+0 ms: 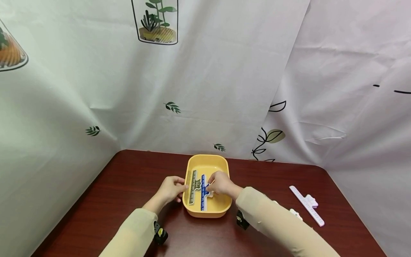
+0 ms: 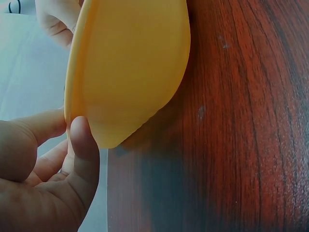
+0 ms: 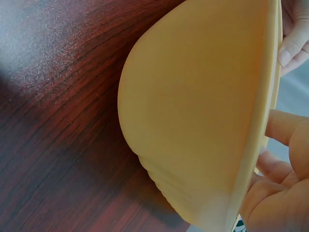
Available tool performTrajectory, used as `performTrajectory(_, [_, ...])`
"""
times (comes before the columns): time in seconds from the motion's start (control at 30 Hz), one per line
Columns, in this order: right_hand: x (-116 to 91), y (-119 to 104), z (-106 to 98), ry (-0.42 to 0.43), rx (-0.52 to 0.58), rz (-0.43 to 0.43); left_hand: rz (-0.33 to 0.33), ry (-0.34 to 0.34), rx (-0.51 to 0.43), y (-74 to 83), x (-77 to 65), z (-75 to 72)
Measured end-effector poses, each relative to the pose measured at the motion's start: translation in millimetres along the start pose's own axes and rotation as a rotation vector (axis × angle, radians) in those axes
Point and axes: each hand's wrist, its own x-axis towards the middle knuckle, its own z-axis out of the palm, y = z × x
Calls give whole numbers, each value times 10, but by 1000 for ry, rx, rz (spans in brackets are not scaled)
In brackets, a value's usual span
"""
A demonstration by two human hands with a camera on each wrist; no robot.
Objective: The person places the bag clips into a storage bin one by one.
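Note:
A yellow plastic basin [image 1: 208, 214] stands on the table. My left hand [image 1: 172, 188] pinches its left rim between thumb and fingers, as the left wrist view also shows. Inside the basin lies a long clip [image 1: 193, 192] with a dark grey piano-key pattern. Beside it is a matching blue clip [image 1: 203, 200], its long bar parallel to the grey one. My right hand [image 1: 221, 184] reaches over the right rim and pinches the blue clip at its grip part. The basin wall hides the clips in the right wrist view.
On the right of the dark red wooden table [image 1: 138, 171] lies a white-pink long clip [image 1: 306, 205]. Another white clip [image 1: 295, 213] is partly covered by my right sleeve [image 1: 273, 217]. A white printed cloth [image 1: 208, 89] hangs behind and beside the table.

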Motion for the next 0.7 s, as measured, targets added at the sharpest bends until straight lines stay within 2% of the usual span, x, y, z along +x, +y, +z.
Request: performTrajectory(0.7, [-38,-54,100,-10,-60,-10,0,2,7,-30,16,13])
